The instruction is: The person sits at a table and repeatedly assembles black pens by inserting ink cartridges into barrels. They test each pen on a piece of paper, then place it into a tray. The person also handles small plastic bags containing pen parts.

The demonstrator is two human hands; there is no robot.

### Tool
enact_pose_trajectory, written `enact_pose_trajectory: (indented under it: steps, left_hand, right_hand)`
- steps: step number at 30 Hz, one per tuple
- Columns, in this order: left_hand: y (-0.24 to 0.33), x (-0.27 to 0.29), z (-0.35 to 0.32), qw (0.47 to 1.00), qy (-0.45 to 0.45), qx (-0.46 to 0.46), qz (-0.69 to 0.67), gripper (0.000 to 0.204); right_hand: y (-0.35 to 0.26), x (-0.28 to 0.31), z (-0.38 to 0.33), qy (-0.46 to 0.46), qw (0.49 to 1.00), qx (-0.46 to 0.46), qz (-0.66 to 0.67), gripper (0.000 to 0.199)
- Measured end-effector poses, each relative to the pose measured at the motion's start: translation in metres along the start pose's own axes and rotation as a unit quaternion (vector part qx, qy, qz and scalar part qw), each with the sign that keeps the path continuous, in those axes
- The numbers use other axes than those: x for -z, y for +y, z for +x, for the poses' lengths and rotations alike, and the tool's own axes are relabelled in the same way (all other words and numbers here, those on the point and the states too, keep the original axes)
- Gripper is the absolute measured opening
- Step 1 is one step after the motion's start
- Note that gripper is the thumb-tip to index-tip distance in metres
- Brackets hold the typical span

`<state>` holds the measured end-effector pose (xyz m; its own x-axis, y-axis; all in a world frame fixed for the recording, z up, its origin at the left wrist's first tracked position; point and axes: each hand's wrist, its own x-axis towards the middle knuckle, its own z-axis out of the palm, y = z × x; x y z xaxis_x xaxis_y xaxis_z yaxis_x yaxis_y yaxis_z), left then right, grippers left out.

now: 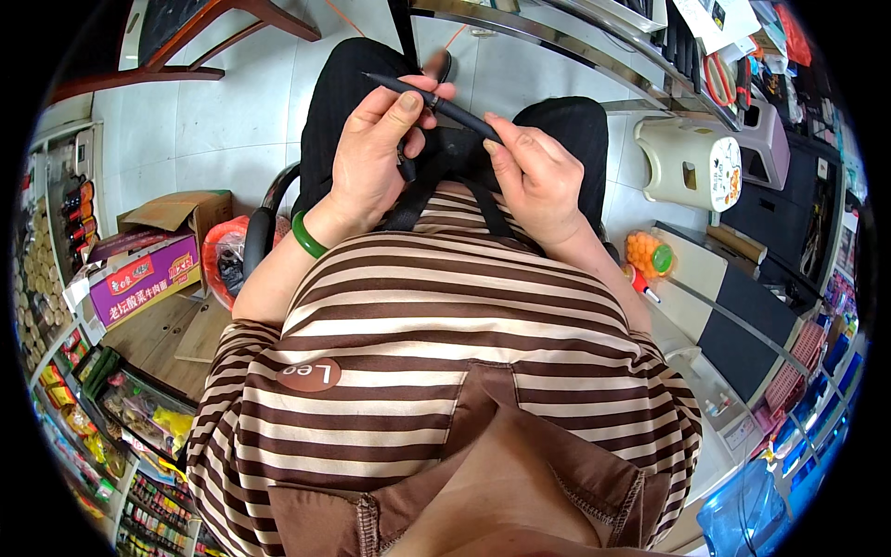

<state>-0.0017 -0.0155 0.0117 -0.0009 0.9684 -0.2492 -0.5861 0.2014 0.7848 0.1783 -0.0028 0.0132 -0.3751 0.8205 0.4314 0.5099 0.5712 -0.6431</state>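
Observation:
A slim black pen [452,113] is held slantwise above my lap, its pointed tip toward the upper left. My left hand [369,148] pinches it near the middle between thumb and fingers, and a green bangle [308,236] circles that wrist. At the pen's lower right end, my right hand [540,178] grips it between thumb and forefinger. Something small and dark shows below the left fingers, too hidden to name. Black straps [408,206] lie across my lap, over black trousers [339,88].
A metal-framed table [548,42] stands ahead, with red-handled scissors [718,79] at its right. Rightward are a pale plastic stool [673,162] and a jar of orange balls [647,253]. On the left are a purple carton [147,278], a red-bagged bin [223,265] and a wooden chair [186,70].

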Motion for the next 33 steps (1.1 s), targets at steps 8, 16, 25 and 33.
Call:
enact_pose_trajectory:
  steps: [8, 16, 25, 33]
  left_hand:
    - [-0.003, 0.003, 0.001, 1.000, 0.025, 0.007, 0.004, 0.024]
    - [-0.004, 0.003, 0.002, 0.999, 0.005, 0.023, -0.043, 0.026]
    - [0.001, 0.007, 0.002, 0.999, -0.041, 0.017, 0.026, 0.022]
    - [-0.002, 0.004, 0.003, 1.000, -0.019, 0.013, 0.009, 0.021]
  right_hand:
    - [0.003, -0.002, 0.000, 0.037, 0.999, 0.013, 0.034, 0.024]
    - [-0.003, -0.004, -0.004, -0.007, 0.995, -0.070, 0.064, 0.021]
    - [-0.004, 0.002, -0.006, -0.170, 0.709, -0.425, 0.536, 0.027]
    - [-0.010, -0.005, -0.002, -0.147, 0.704, -0.437, 0.540, 0.024]
